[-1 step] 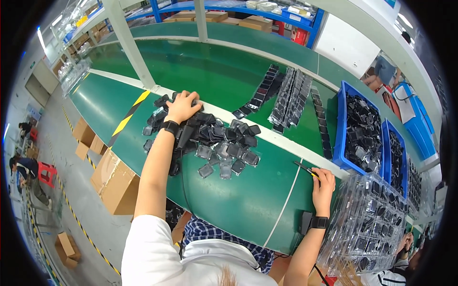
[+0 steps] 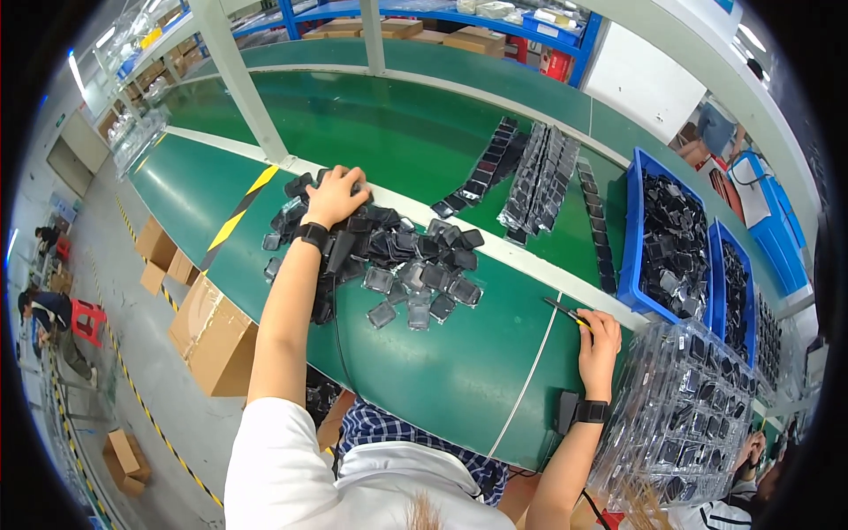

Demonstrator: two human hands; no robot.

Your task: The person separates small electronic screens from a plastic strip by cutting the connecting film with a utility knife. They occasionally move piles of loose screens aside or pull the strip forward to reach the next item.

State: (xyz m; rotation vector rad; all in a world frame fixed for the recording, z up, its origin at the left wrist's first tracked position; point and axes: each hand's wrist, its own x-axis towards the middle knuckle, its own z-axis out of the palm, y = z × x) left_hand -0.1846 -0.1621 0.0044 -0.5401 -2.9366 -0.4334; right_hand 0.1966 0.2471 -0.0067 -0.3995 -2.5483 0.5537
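Left hand [image 2: 334, 198] slightly shifted, dark pieces [image 2: 435, 277] beneath, alongside

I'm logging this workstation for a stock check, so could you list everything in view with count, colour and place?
Workbench: one, green, centre
Square pieces: many, dark, heaped on workbench
Strips: several, dark, beyond workbench rail
Bins: two large, blue, right, holding dark pieces
Trays: stacked, count unclear, clear, lower right
Knife-like tool: one, black and yellow, workbench's right
Boxes: several, brown, left floor, back shelving
Shelving: count unclear, blue, back
Stool: at least one, red, far left
Other people: at least three, mixed clothing, both sides
Left hand: one, bare, on square pieces
Right hand: one, bare, holding tool
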